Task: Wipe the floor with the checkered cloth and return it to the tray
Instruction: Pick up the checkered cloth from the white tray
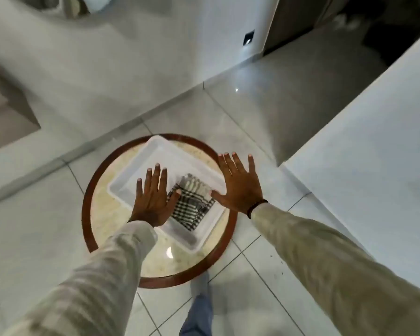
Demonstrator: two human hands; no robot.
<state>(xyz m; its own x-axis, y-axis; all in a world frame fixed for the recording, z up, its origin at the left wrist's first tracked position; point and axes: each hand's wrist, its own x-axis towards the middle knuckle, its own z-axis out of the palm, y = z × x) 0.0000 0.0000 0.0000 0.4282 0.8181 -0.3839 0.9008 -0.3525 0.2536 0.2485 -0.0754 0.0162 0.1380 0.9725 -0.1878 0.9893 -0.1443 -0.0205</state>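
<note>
- Landmark: white tray (131, 183), rectangular, on a round table (107, 214) with a dark wooden rim. Its long axis runs diagonally, from upper left to lower right in the view.
- Checkered cloth (192, 207) lies folded inside the tray, in the lower-right half. The black-and-white folded bundle lies roughly along the tray's long axis; the upper-left half of the tray is bare.
- Left hand (153, 200): fingers spread flat, palm down, over the tray's left long wall, thumb tip at the cloth's edge. Contact cannot be told.
- Right hand (238, 185): fingers spread, palm down, over the tray's right long wall, thumb towards the cloth. Holds nothing.
- Tray corners reach close to the table rim at upper left and lower right.
- Tiled floor (264, 275) is open right of and below the table; a white counter (361, 178) stands to the tray's right, and a wall base runs beyond its upper end.
</note>
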